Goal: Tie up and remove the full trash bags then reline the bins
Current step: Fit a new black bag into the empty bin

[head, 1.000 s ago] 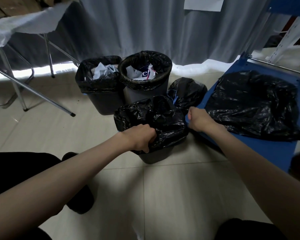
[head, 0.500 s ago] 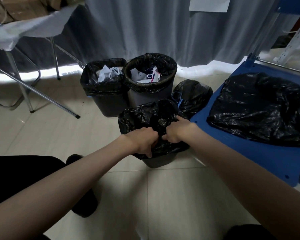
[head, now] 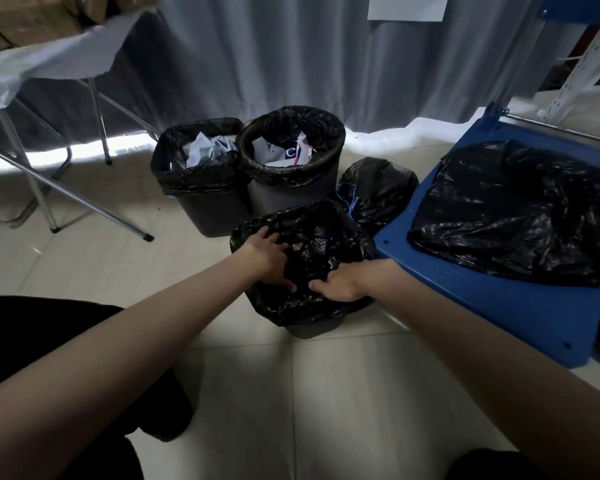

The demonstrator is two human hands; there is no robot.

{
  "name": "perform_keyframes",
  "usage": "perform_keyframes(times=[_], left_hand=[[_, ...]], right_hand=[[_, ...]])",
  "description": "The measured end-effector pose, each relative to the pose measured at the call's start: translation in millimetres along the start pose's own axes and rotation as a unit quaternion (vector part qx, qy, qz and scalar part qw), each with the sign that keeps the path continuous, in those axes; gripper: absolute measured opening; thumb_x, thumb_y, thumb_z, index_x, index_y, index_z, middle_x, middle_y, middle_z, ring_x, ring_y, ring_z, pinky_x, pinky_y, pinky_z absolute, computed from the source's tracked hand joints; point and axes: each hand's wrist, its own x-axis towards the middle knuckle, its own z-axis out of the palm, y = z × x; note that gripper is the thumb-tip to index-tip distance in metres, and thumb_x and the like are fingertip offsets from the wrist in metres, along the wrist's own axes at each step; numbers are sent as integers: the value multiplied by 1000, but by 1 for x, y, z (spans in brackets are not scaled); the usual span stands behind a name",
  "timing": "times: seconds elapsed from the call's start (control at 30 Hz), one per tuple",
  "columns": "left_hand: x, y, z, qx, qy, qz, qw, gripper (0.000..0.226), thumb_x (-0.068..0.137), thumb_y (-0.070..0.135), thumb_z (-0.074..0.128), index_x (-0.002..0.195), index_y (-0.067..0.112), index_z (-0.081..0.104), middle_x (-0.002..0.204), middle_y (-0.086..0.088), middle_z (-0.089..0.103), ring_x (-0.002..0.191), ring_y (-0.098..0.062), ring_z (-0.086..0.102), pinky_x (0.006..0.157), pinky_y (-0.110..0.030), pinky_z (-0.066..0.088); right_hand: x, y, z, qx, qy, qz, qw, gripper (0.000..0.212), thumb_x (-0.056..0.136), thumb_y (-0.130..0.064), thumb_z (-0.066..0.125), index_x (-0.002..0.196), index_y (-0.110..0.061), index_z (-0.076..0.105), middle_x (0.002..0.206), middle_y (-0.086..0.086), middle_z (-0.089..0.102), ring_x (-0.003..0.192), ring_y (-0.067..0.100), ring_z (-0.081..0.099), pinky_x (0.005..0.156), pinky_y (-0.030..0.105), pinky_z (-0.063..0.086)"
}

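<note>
Both arms stretched forward and down over the nearest bin [head: 312, 330] on the floor. Left hand [head: 269, 259] inside the black liner [head: 317, 249], palm down, fingers spread and pressing the plastic into the bin's mouth. Right hand [head: 342, 284] at the near right rim, fingers curled into the liner's edge, gripping it. Liner draped over the rim all round, crumpled inside.

Farther off, two more lined bins side by side: left bin [head: 201, 188] holding crumpled white paper [head: 208, 152], round bin [head: 291, 168] holding paper and packaging with a white letter "C" on dark blue, the rest unreadable. Just right of them, a tied full bag [head: 378, 192] with a blue drawstring on the floor. Loose black bag [head: 510, 209] lying flat on a blue platform [head: 492, 306] at right.
</note>
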Motion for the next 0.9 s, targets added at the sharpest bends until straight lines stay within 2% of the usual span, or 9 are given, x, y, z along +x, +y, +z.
perform_keyframes(times=[0.13,0.2,0.33,0.4,0.5,0.57,0.63,0.73,0.9], left_hand=[[-6,9,4,106,-31,-59,992,72,99,59,24,156,19,6,164,-7,0,150,-30,-7,115,-56,-11],[-10,13,0,75,9,-64,995,59,103,41,27,155,17,15,163,-10,10,150,-32,1,116,-55,-10],[-20,18,-13,-59,103,3,993,36,99,28,44,130,13,55,138,-7,53,129,-25,48,111,-39,29],[-25,23,-13,-114,53,19,992,36,98,35,48,124,12,59,132,-8,58,121,-26,56,99,-34,41],[-28,25,-4,-80,-13,-4,997,41,99,33,43,134,16,52,140,-6,52,130,-25,49,108,-37,38],[-28,21,1,-51,-1,-13,999,40,99,33,41,135,17,51,141,-4,51,132,-23,46,113,-39,32],[-26,17,2,-52,33,-3,998,40,100,39,43,131,16,54,137,-5,55,129,-23,50,113,-40,30],[-23,13,-6,-110,115,13,987,47,93,51,52,122,16,60,125,-7,62,117,-26,58,106,-38,36],[-14,17,-11,-294,187,48,936,38,92,40,58,127,23,60,127,-4,61,115,-25,58,96,-39,47]], right_hand=[[-1,3,-3,21,-15,11,1000,78,98,-65,15,154,-12,27,161,13,22,149,31,20,121,43,16],[-5,2,-9,22,35,-6,999,68,100,-57,22,148,-12,40,154,16,36,141,34,35,111,42,29],[-8,-7,-19,-28,210,-71,975,46,101,-41,31,116,-14,65,124,15,62,113,36,57,88,40,39],[-4,-6,-19,-92,163,-57,981,50,103,-39,24,124,-17,63,131,13,60,123,32,51,109,45,28],[-2,-4,-15,-154,60,7,986,49,106,-39,16,147,-30,42,149,9,45,141,32,33,120,50,-5],[-3,-5,-13,-173,89,4,981,47,106,-38,18,145,-31,44,144,8,50,136,32,41,118,51,3],[-6,-8,-16,-146,190,-6,971,41,104,-40,28,118,-21,62,124,8,62,118,29,55,112,47,17],[-12,-4,-25,-124,316,-5,941,20,96,-33,48,85,-19,58,102,7,66,102,28,59,96,41,30],[-15,26,-32,5,354,53,934,23,89,-16,63,111,-12,62,124,13,47,117,34,44,91,44,42]])
